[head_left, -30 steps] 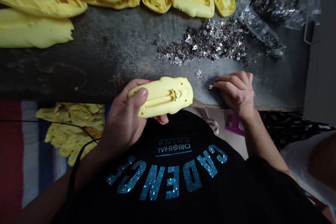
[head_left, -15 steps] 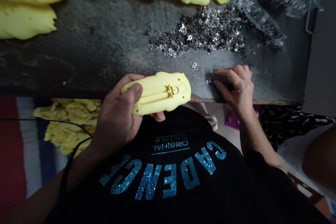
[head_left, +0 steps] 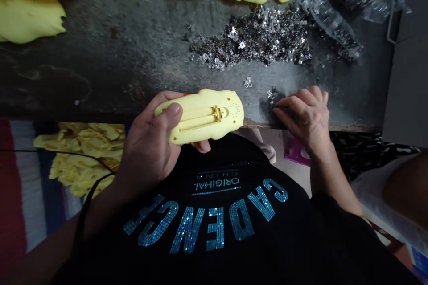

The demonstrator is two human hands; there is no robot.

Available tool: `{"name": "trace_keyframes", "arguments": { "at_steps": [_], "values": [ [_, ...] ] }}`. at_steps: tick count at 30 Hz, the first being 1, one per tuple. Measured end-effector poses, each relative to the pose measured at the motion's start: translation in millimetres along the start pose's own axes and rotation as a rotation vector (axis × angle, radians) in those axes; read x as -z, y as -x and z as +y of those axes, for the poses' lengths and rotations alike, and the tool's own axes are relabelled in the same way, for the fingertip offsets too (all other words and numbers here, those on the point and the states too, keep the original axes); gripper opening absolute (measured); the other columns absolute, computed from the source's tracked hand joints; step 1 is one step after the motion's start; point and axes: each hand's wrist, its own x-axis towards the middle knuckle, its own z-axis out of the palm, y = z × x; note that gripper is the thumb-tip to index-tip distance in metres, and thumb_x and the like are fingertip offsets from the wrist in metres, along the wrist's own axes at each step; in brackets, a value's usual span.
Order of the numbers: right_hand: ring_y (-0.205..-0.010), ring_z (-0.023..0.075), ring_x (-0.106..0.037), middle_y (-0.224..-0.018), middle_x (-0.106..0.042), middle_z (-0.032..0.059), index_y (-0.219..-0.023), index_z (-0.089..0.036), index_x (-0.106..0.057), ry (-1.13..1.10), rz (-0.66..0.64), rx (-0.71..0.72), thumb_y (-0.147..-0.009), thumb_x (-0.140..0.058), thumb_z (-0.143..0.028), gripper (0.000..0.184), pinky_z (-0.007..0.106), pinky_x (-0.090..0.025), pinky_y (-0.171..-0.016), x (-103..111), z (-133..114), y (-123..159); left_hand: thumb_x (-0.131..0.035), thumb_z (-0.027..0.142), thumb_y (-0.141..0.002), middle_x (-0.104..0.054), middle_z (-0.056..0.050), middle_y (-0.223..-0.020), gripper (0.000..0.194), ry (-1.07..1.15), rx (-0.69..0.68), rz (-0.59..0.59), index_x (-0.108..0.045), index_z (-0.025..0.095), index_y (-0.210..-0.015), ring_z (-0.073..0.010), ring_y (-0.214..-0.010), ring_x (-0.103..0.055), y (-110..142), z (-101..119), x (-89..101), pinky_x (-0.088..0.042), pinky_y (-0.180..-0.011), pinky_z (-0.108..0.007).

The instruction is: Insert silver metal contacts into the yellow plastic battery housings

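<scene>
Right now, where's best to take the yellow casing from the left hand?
Probably by its free rounded end, the one with the small holes, coming from the right: the left hand wraps the other end of the yellow casing, and its narrow body suits a pinch across the long edges.

Readable text is confined to the black top (head_left: 284, 240) worn by the person, all upside down in the head view. Blue rhinestone capitals across the chest spell "CADENCE" (head_left: 203, 227), set in an arc. Below it, as worn, runs a thin sparkling rule, then "ORIGINAL" (head_left: 216, 186), then smaller, widely spaced "CHINA" (head_left: 216, 174). All three are legible.
</scene>
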Motion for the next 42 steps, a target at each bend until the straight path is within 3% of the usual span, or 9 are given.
{"name": "trace_keyframes", "arguments": {
  "at_steps": [7, 15, 19, 25, 32, 42],
  "values": [
    [-0.098, 0.0282, -0.067, -0.096, -0.076, 0.0026, -0.111, -0.030, -0.081, -0.063, 0.029, -0.015, -0.105, -0.078, -0.049, 0.020, 0.046, -0.047, -0.090, -4, 1, 11, -0.080, 0.047, -0.093, -0.081, -0.005, -0.078, 0.036, -0.004, -0.021, -0.004, -0.065, 0.017, -0.107, -0.0236, -0.046, -0.073, 0, -6, 0.5, -0.061, -0.041, -0.034],
    [-0.096, 0.0262, -0.071, -0.097, -0.079, 0.0028, -0.107, -0.030, -0.085, -0.178, 0.085, -0.009, -0.105, -0.078, -0.035, 0.008, 0.045, -0.052, -0.090, -11, -1, 12, -0.075, 0.046, -0.098, -0.077, 0.000, -0.071, 0.034, 0.004, 0.006, -0.077, -0.060, 0.019, -0.113, -0.0196, -0.046, -0.072, 2, -8, -6.2, -0.060, -0.044, -0.029],
    [-0.085, 0.0225, -0.076, -0.095, -0.084, 0.0012, -0.107, -0.030, -0.083, -0.366, 0.145, 0.075, -0.103, -0.083, -0.030, 0.004, 0.042, -0.053, -0.081, -4, -20, 4, -0.073, 0.052, -0.102, -0.080, 0.000, -0.076, 0.039, -0.012, 0.023, -0.130, -0.056, 0.020, -0.116, -0.0189, -0.049, -0.074, 5, -13, -4.0, -0.062, -0.045, -0.026],
    [-0.085, 0.0228, -0.079, -0.098, -0.087, -0.0009, -0.112, -0.033, -0.083, -0.541, 0.169, 0.247, -0.101, -0.083, -0.020, 0.017, 0.041, -0.059, -0.080, 6, -63, -15, -0.071, 0.056, -0.107, -0.080, 0.000, -0.094, 0.041, 0.002, 0.016, -0.203, -0.052, 0.024, -0.126, -0.0212, -0.060, -0.082, 14, -14, 2.1, -0.069, -0.054, -0.029],
    [-0.085, 0.0221, -0.077, -0.101, -0.085, 0.0010, -0.115, -0.031, -0.079, -0.421, 0.195, 0.351, -0.100, -0.081, -0.014, 0.023, 0.042, -0.063, -0.081, 3, -86, -23, -0.067, 0.053, -0.111, -0.079, -0.004, -0.125, 0.036, 0.058, 0.021, -0.261, -0.050, 0.028, -0.129, -0.0232, -0.085, -0.089, 22, -13, 5.6, -0.074, -0.067, -0.030],
    [-0.089, 0.0208, -0.076, -0.105, -0.084, 0.0020, -0.118, -0.028, -0.076, -0.264, 0.191, 0.419, -0.101, -0.078, -0.011, 0.024, 0.039, -0.062, -0.082, 8, -100, -26, -0.066, 0.053, -0.113, -0.075, -0.002, -0.125, 0.033, 0.104, -0.022, -0.291, -0.052, 0.028, -0.129, -0.0228, -0.089, -0.089, 26, -19, 10.8, -0.075, -0.067, -0.026]
  ]
}}
